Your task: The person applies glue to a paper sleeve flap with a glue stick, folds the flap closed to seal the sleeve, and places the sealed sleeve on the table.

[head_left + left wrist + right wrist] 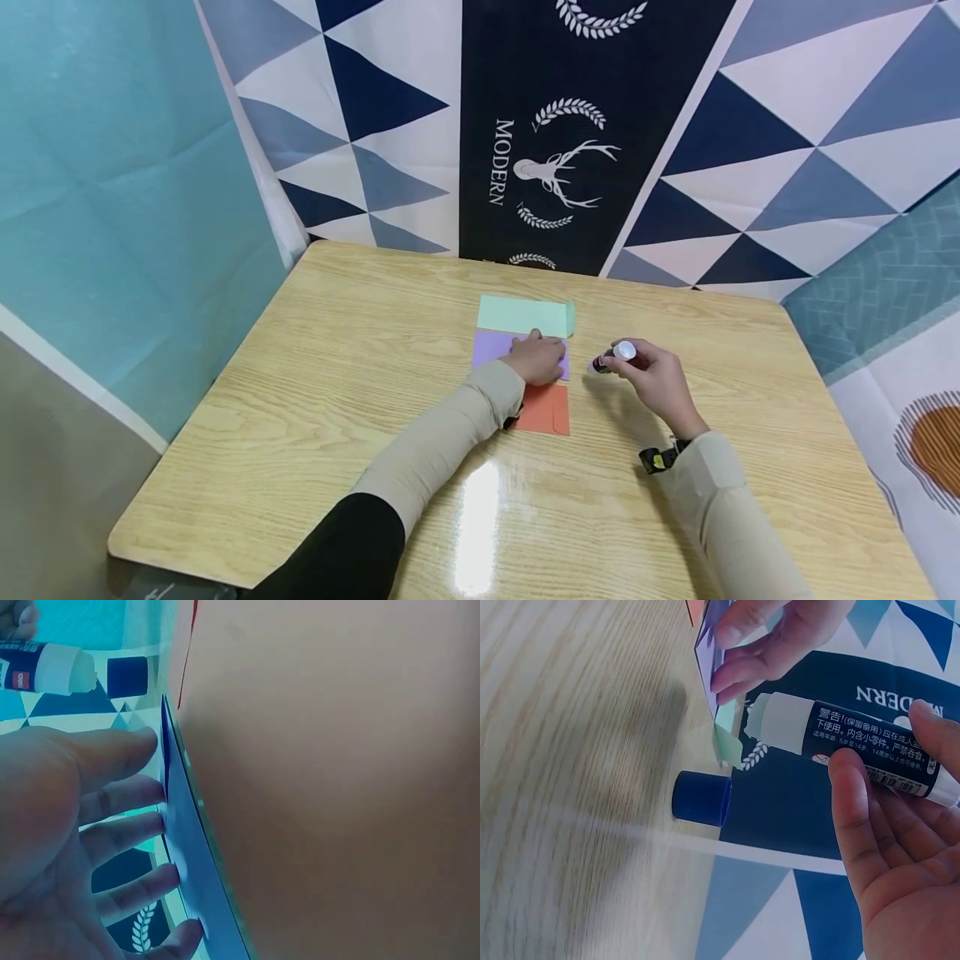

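My left hand (537,358) rests on a purple paper envelope (487,347) with spread fingers, the fingertips touching its surface. A glue stick (874,742) with a dark, printed label is in my right hand (662,382), gripped between thumb and fingers just right of the envelope. Its uncapped, whitish end points toward the left hand in the right wrist view. The blue cap (700,798) stands by itself on the table near that end, and shows in the left wrist view too. Above the purple envelope lies a mint green one (521,315); below it is an orange one (546,410), partly covered by my left wrist.
The envelopes lie in a column on a light wooden table (337,333). Behind the table's far edge hangs a patterned cloth (405,108) with triangles and a dark deer panel. A teal sheet (112,183) hangs on the left.
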A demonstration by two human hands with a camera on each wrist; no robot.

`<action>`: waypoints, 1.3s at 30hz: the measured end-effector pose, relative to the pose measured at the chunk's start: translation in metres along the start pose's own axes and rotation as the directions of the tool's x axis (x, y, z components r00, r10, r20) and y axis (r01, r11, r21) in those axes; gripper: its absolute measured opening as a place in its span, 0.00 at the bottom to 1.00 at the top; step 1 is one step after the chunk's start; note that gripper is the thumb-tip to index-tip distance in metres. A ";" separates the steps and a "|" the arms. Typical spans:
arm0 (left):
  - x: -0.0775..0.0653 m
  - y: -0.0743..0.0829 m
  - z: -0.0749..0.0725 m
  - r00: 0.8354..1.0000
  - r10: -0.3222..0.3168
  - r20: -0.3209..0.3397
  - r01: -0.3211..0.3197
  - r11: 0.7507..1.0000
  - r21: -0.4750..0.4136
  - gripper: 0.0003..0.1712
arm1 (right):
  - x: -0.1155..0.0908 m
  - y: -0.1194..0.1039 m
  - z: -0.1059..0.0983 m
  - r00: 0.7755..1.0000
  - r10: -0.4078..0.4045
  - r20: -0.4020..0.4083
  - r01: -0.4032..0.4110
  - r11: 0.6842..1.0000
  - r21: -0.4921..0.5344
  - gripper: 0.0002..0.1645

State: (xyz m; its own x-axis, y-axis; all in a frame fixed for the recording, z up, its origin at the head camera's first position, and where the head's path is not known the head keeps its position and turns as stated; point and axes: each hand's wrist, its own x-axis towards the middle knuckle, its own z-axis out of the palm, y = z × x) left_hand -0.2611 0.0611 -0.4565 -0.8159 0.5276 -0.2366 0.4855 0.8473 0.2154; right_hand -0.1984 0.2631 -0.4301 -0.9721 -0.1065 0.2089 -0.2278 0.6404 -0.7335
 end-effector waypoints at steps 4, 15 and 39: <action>0.002 0.004 0.001 1.000 -0.011 -0.010 0.012 1.000 0.024 0.18 | 0.000 0.000 0.000 1.000 -0.007 -0.005 0.007 1.000 -0.010 0.21; 0.002 0.008 0.001 1.000 -0.022 -0.013 0.023 0.994 0.105 0.20 | -0.001 -0.002 0.001 1.000 -0.003 0.003 0.003 1.000 -0.018 0.20; 0.003 0.011 0.002 0.995 0.002 -0.096 0.004 0.998 0.063 0.11 | -0.004 -0.005 0.001 1.000 -0.008 0.010 0.009 1.000 -0.026 0.20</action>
State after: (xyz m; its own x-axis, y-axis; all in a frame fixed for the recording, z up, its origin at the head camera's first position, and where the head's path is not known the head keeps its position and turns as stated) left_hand -0.2574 0.0717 -0.4563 -0.8411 0.5213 -0.1440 0.5013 0.8514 0.1544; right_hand -0.1935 0.2594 -0.4277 -0.9707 -0.1192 0.2086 -0.2346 0.6587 -0.7149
